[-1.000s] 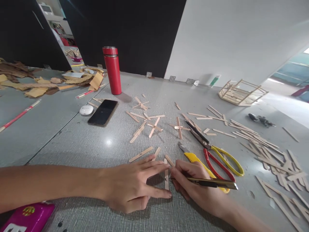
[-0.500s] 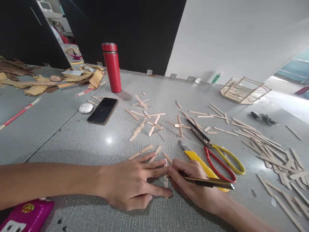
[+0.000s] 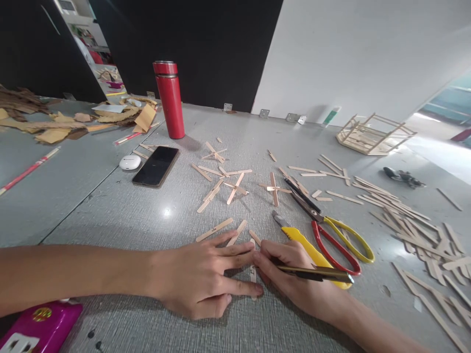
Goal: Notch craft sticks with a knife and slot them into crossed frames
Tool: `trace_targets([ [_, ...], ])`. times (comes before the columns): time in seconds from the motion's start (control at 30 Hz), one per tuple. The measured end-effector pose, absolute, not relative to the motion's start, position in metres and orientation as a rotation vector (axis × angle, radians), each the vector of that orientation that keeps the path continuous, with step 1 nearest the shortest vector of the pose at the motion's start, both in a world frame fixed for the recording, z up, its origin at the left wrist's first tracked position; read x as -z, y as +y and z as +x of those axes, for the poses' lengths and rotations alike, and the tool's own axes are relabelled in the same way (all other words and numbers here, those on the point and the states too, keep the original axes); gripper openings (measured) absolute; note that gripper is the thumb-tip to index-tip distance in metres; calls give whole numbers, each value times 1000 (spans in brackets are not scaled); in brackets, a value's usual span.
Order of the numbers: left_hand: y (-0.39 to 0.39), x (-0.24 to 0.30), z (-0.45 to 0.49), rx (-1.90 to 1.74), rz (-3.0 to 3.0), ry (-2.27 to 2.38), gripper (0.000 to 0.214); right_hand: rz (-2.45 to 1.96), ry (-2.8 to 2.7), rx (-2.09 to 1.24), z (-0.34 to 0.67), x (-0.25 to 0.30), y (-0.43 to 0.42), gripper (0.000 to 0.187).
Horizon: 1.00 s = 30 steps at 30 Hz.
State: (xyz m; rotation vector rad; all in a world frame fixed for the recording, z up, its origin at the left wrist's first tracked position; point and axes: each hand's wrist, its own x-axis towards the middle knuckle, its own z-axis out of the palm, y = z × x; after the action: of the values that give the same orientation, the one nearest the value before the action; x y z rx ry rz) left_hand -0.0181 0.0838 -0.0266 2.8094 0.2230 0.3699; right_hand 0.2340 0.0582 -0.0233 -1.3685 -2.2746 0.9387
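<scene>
My left hand (image 3: 200, 277) lies flat with its fingers spread, two of them pressing on a wooden craft stick (image 3: 253, 274) that lies lengthwise away from me. Dark pen marks show on that stick. In my right hand (image 3: 294, 277) a gold-and-black pen (image 3: 316, 272) is gripped; its tip is hidden behind my fingers at the stick's edge. Beyond my fingertips lie more loose craft sticks (image 3: 215, 229), one with a dark mark. A yellow utility knife (image 3: 303, 245) rests just past my right hand, beside scissors (image 3: 319, 216) with red and yellow handles.
Crossed stick pieces (image 3: 236, 188) lie mid-table. Left of them are a phone (image 3: 156, 166), a white earbud case (image 3: 130, 162) and a red flask (image 3: 170, 100). Many sticks (image 3: 423, 245) are heaped at right, below a stick frame (image 3: 375, 135). A magenta object (image 3: 55, 323) sits at lower left.
My right hand and the pen have shifted very slightly, and the view has tilted a little. My left hand keeps its place on the stick.
</scene>
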Motion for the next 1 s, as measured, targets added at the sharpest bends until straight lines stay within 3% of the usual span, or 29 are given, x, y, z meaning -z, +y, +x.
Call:
trace_targets([
  [0.27,83,26,-18,-339,2810,226,48,-1323,-2397,-922,230,13,60,35],
  [0.6,81,29,-18,-319,2817,227,54,-1395,-2342,-887,228,13,60,39],
  [0.83,82,26,-16,-309,2815,217,54,-1507,-2016,-1192,216,14,51,49],
  [1.0,83,26,-17,-281,2793,209,53,-1446,-2078,-1217,222,14,54,50],
])
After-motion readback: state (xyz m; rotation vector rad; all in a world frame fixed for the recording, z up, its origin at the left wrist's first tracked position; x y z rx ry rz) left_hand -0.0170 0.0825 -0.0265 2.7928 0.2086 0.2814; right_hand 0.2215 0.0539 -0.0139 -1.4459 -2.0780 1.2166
